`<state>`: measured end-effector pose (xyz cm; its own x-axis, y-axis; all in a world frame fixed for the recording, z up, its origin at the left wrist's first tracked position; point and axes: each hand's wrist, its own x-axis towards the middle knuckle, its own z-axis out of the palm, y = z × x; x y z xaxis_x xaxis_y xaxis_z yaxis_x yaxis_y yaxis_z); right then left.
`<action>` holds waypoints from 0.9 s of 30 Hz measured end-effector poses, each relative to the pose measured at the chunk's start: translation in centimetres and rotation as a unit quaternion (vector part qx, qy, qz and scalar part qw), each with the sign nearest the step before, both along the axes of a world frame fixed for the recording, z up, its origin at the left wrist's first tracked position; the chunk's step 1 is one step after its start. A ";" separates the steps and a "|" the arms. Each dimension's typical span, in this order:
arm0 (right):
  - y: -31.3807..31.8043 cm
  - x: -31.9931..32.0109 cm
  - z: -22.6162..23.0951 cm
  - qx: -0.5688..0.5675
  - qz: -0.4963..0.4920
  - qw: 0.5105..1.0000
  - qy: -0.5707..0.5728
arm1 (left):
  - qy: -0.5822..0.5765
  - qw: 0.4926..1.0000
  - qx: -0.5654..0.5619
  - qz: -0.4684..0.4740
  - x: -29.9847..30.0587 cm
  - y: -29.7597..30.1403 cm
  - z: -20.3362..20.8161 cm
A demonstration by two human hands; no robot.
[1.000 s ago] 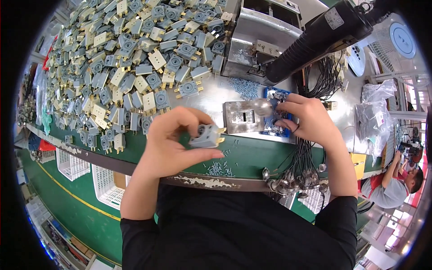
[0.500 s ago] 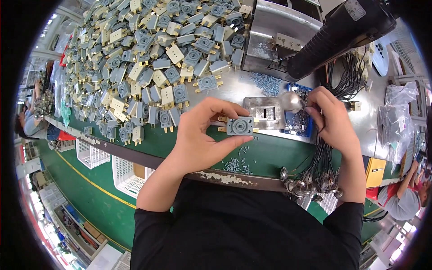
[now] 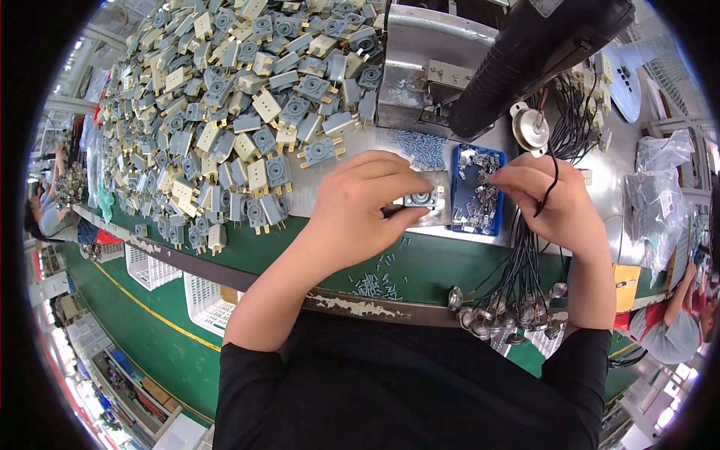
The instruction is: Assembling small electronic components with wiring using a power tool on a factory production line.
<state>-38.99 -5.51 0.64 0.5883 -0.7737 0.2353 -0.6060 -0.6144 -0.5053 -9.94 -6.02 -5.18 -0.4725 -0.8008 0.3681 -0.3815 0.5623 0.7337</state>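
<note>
My left hand [image 3: 367, 199] is closed round a small grey block with a round recess [image 3: 420, 200], its fingers covering most of it. The block is at a metal fixture plate [image 3: 441, 214]; whether it is seated there I cannot tell. Over the right side of a blue tray [image 3: 454, 217] of small metal clips [image 3: 480, 196], my right hand [image 3: 551, 196] has thumb and fingertips drawn together. A black wire [image 3: 556, 169] runs over its fingers into the palm. The wire's round metal disc [image 3: 530, 128] sits just beyond the knuckles. Anything tiny between the fingertips is not discernible.
A big heap of grey and cream blocks [image 3: 225, 105] covers the bench's left. Blue screws [image 3: 420, 148] lie behind the fixture, more screws [image 3: 373, 286] in front. A black cylindrical tool [image 3: 517, 67] leans overhead. Wired metal discs [image 3: 499, 315] hang at the front edge.
My left hand has brought the grey block onto the fixture area. My right hand has come to the tray's edge, and the metal disc has swung from left of it to beyond the knuckles.
</note>
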 end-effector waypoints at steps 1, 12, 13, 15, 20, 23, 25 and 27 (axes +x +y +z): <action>-0.1 -0.1 0.0 0.001 -0.002 1.000 0.000 | -0.002 0.999 -0.035 -0.010 -0.2 -0.2 -0.2; 0.3 0.5 -0.2 0.034 0.026 0.998 -0.035 | -0.044 0.990 -0.136 -0.006 0.0 0.7 -1.6; 0.4 0.6 -0.1 0.033 0.027 0.998 -0.035 | -0.036 0.991 -0.125 -0.011 0.1 0.8 -1.7; 0.6 0.7 0.2 0.105 0.021 0.991 -0.080 | -0.031 0.993 -0.112 -0.027 0.4 0.6 -1.7; 0.7 0.7 0.9 0.188 0.066 0.960 -0.196 | 0.000 0.994 -0.061 -0.088 1.0 -0.2 -1.8; 1.1 0.8 0.4 0.225 0.068 0.930 -0.281 | 0.005 0.995 -0.059 -0.080 1.1 0.1 -1.6; 1.3 0.2 1.0 0.318 0.034 0.897 -0.304 | 0.008 0.998 -0.050 -0.026 0.9 -0.1 -0.5; 1.8 0.1 0.6 0.316 0.032 0.892 -0.321 | -0.051 0.994 -0.093 0.027 0.8 -1.5 0.8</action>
